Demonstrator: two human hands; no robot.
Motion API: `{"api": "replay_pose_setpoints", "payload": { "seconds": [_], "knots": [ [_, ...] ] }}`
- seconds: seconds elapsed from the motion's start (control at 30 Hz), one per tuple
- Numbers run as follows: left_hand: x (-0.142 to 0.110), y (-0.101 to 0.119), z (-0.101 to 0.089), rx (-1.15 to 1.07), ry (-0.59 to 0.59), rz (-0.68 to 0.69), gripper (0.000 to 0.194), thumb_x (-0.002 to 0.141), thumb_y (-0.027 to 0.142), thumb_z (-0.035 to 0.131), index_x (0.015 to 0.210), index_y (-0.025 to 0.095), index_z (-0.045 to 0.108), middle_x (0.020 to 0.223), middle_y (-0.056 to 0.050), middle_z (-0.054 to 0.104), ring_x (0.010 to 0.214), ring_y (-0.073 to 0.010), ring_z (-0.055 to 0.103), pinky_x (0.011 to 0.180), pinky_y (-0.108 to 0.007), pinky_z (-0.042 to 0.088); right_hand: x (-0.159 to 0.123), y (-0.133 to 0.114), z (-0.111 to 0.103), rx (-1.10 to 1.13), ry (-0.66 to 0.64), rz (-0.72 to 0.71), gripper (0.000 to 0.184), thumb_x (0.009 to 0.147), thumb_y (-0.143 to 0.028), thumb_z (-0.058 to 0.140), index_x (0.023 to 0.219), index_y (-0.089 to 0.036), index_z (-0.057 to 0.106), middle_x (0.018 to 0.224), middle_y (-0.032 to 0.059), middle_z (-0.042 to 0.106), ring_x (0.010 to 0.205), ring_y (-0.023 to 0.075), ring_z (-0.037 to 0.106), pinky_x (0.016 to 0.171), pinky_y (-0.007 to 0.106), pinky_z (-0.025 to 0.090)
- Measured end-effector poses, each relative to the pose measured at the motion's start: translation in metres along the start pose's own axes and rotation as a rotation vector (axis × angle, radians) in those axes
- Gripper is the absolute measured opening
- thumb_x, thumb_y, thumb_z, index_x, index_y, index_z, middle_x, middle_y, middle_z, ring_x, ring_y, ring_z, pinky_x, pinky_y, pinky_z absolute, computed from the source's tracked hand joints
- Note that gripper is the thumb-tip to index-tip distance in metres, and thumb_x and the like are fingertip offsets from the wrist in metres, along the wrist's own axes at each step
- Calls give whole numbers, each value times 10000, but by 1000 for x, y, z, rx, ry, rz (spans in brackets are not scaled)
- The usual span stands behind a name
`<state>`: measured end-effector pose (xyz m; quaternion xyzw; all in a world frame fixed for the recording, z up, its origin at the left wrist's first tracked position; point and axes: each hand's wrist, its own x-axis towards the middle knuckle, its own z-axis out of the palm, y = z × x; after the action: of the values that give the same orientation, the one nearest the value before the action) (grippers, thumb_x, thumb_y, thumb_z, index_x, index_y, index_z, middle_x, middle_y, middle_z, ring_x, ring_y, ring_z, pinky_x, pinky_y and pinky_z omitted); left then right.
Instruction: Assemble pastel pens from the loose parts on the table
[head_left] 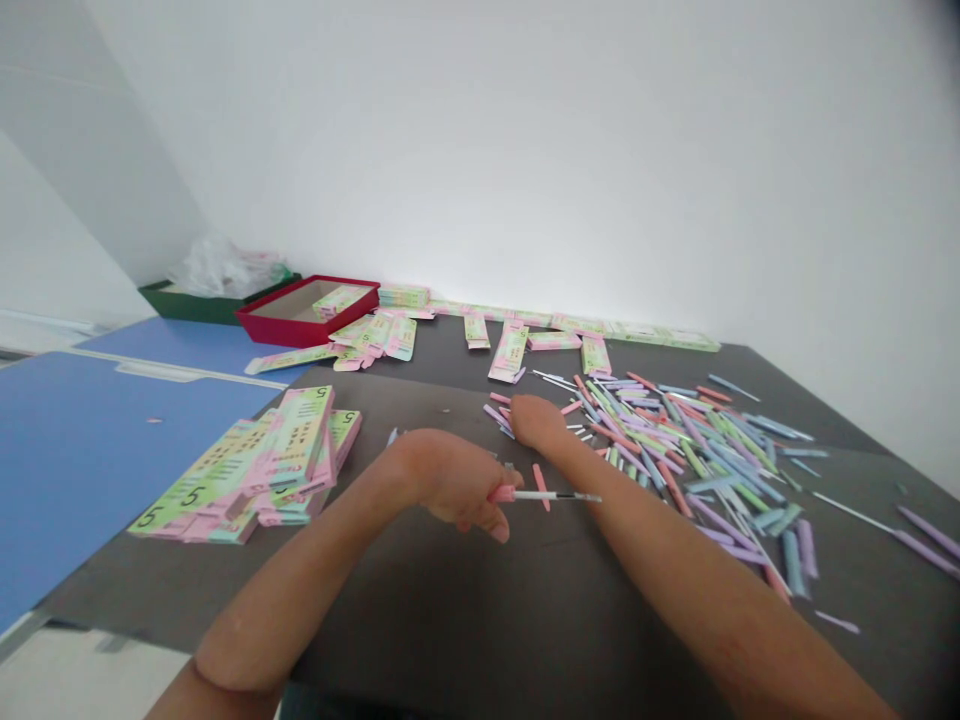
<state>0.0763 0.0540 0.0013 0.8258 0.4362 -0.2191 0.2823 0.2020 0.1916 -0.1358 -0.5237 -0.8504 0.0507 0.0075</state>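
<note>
My left hand (465, 485) is closed on a pink pen (536, 495), above the dark tabletop. The pen's slim white shaft and clear, dark-tipped end point to the right, passing in front of my right forearm. My right hand (536, 422) is lowered at the left edge of a loose pile of pastel pens (660, 430). Its fingers are hidden behind the back of the hand, so what it touches does not show. A coral pen piece (541, 487) lies on the table between my arms. Purple and pink pieces lie just left of my right hand.
Pink-and-green boxes (300, 440) marked 5 are stacked at the left. More flat boxes (510, 350) lie along the wall. A red tray (307, 310) holds boxes, beside a green tray (195, 305) with clear plastic. A blue surface (150, 430) adjoins the dark table (480, 620).
</note>
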Motion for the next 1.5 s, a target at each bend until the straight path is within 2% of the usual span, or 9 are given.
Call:
{"api": "replay_pose_setpoints", "payload": {
  "seconds": [0.3,0.5,0.53,0.63,0.77,0.9,1.03,1.17,1.5],
  "knots": [
    [6,0,2,-29,-34,21,255,820,291,561,1057,200,590,854,-21,744,671,-170,634,462,-235,320,-1,-7,-10,196,70,82,289,867,-232,452,943,-41,656,1004,242,659,958,269,618,789,320,436],
    [4,-5,2,-62,-38,40,299,818,288,565,1107,212,579,846,-17,740,655,-158,622,472,-222,335,-42,13,-41,482,124,41,286,870,-269,365,739,-142,584,662,35,613,572,114,540,529,214,394],
    [4,-5,2,-59,-30,40,316,819,297,568,1123,216,576,825,-16,736,645,-156,618,470,-222,333,-55,16,-45,574,137,22,272,878,-275,346,749,-157,554,613,-4,567,509,92,488,489,199,372],
    [3,-4,2,-66,-17,37,308,828,330,568,1109,205,591,796,-24,728,638,-159,614,483,-227,344,-96,25,-51,1339,172,-70,154,827,-336,512,825,-182,512,527,-81,438,400,63,325,399,179,283],
    [5,-3,2,-44,-32,10,289,826,343,575,1076,202,613,823,-38,730,661,-170,620,489,-231,353,-143,32,-47,1730,250,-120,305,779,-345,649,1027,-210,534,725,-28,581,482,70,460,435,185,368],
    [10,-5,3,-91,-67,16,300,834,330,556,1094,190,611,782,-38,727,634,-169,624,492,-228,377,-169,26,-35,1830,433,-191,204,783,-312,665,910,-230,529,852,8,641,652,127,609,600,269,498],
    [13,-9,4,-115,-63,13,319,821,333,563,1110,202,602,743,-18,715,620,-157,617,493,-216,386,-178,12,-31,1843,535,-218,202,790,-320,661,883,-239,501,874,16,655,710,156,640,670,337,528],
    [12,-11,3,-124,-45,19,214,826,331,546,961,185,626,735,-23,710,632,-153,618,506,-210,389,-182,4,-34,1866,547,-223,194,800,-316,652,880,-231,497,870,18,652,699,159,645,663,344,538],
    [13,-9,2,-132,-58,8,197,818,319,545,950,185,606,712,-16,699,621,-154,608,505,-209,393,-187,-4,-35,1958,498,-241,154,820,-262,638,876,-226,500,923,18,653,735,146,657,688,313,534]
  ]
}}
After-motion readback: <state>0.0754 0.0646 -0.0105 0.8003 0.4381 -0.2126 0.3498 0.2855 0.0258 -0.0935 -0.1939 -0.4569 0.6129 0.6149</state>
